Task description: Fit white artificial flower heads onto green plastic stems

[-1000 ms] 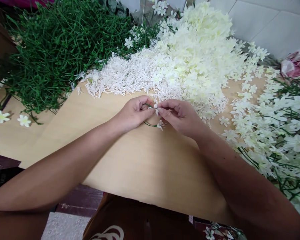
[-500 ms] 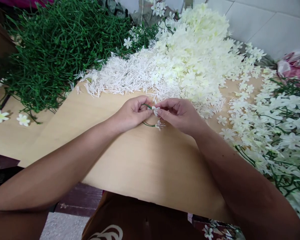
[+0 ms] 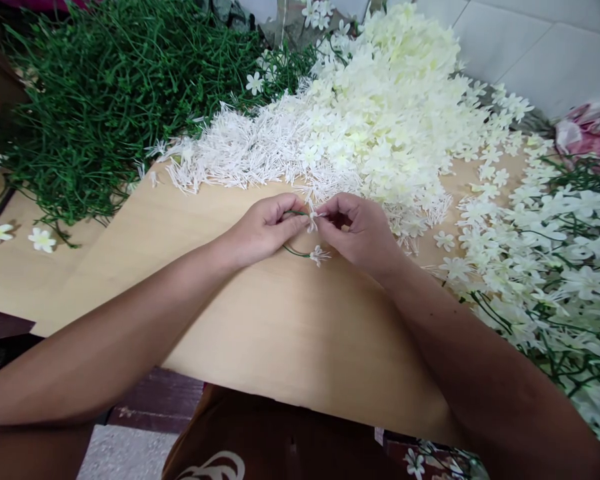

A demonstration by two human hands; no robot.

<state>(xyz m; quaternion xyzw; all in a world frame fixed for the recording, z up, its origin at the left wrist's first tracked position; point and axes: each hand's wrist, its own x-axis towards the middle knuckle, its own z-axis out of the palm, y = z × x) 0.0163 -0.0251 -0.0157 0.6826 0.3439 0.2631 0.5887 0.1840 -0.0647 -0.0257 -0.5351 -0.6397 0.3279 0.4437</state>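
My left hand (image 3: 275, 227) pinches a green artificial flower stem (image 3: 296, 252) above the board. One branch of the stem curves down from under the fingers and ends in a small white flower (image 3: 319, 255) with thin stamens. A second white flower (image 3: 313, 222) sits at the other branch's tip, between my two hands. My right hand (image 3: 355, 227) is closed at that flower, thumb and forefinger pinching its thin white stamen piece (image 3: 322, 215). The fingertips hide part of where flower and stem meet.
Beyond my hands lie a heap of white stamens (image 3: 250, 147) and a large pile of cream petals (image 3: 395, 100). Green stems (image 3: 130, 93) are heaped at the left. Flowered stems (image 3: 570, 267) spread over the right, and tan board (image 3: 250, 320) lies beneath my arms.
My right fingers have drawn slightly right from the upper flower, so the thin white piece between them and the flower now shows. My left hand keeps its grip on the stem.
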